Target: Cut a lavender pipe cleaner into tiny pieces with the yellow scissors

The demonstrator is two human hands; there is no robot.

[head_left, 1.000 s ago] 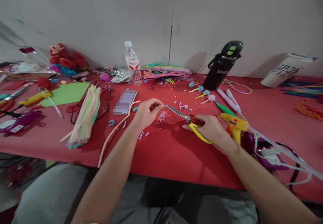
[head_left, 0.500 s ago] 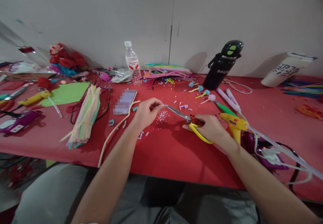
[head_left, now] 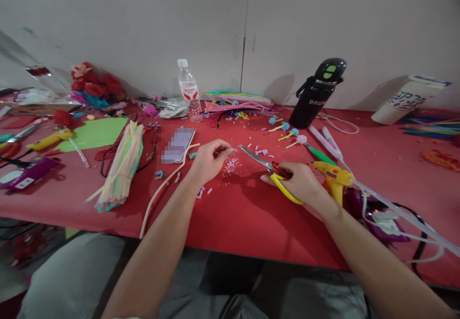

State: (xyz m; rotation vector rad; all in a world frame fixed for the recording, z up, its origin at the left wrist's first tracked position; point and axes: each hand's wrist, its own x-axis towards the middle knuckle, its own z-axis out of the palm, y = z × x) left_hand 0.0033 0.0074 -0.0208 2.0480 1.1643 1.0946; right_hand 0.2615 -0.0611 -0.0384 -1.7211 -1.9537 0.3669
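My left hand (head_left: 212, 160) is pinched on a tiny pale lilac piece (head_left: 235, 150) that peeks out past the fingertips; its kind is too small to make out. My right hand (head_left: 300, 182) grips scissors (head_left: 260, 160) with red and yellow handles, their blade tips pointing left, slightly apart from the pinched piece. Beneath the fingertips lies a scatter of fine pale clippings (head_left: 232, 165) on the red tabletop (head_left: 230, 223). Short lilac pieces (head_left: 261, 151) lie behind the scissors, and a few more rest beside my left wrist.
A phone (head_left: 178, 145) and a bundle of pastel strips (head_left: 120, 168) lie to the left. A clear bottle (head_left: 189, 91) and a black flask (head_left: 316, 94) stand at the back. On the right are a yellow glue gun (head_left: 334, 177), cables and a white cup (head_left: 406, 98).
The scissors have drawn back a little to the right, leaving a small gap between their tips and my left fingertips. My left hand has stayed in place.
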